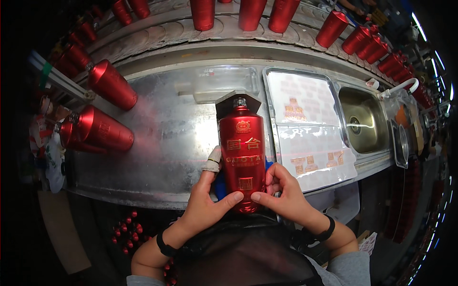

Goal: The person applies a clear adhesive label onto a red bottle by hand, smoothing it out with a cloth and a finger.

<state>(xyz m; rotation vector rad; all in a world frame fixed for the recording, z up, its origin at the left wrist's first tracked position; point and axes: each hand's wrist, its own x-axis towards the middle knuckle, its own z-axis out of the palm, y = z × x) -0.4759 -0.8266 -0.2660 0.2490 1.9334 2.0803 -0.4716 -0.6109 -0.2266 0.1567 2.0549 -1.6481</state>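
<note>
A glossy red bottle (242, 145) with gold lettering and a gold square mark lies face up before me, its bare glass neck pointing away. Behind the neck shows a dark angular plate (255, 104), and bits of blue material show at the bottle's sides. My left hand (208, 193) grips the lower left side, thumb on the front, with a whitish cover on one fingertip. From the other side my right hand (282, 188) holds the lower right, thumb pressed near the base and fingers curled. To the right are label sheets (310, 138) with a few gold transfers on them.
Several red bottles (113, 85) stand on the metal worktop (162, 138) at left. More bottles (332, 29) line a conveyor (171, 33) across the back. A steel sink (365, 119) with a white tap (403, 87) is at right. Small red-capped items (129, 231) are below the worktop's edge.
</note>
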